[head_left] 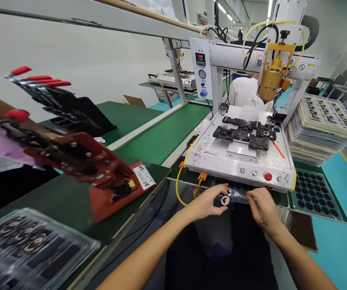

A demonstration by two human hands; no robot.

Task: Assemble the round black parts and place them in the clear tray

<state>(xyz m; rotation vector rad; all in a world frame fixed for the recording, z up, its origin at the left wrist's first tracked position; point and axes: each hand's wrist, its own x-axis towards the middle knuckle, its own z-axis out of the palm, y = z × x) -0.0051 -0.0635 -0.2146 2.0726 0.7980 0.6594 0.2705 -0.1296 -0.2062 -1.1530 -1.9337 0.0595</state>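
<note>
My left hand (207,204) pinches a small round black part (225,200) with a pale ring-shaped face, thumb below and fingers above. To its right, my right hand (263,210) has its fingers closed at the end of a shiny clear plastic film (238,195). Both hands are just in front of the white benchtop machine (221,166). Black jointed fixtures (242,131) lie on the machine's bed, below a gold-coloured dispensing head (268,82).
At left stand a red clamp fixture (100,173) and a clear tray of parts (37,245). A sheet of black discs (315,191) lies at right, beside stacked trays (321,125). Yellow cables (178,185) hang near my left forearm. A co-worker's sleeve (4,137) shows far left.
</note>
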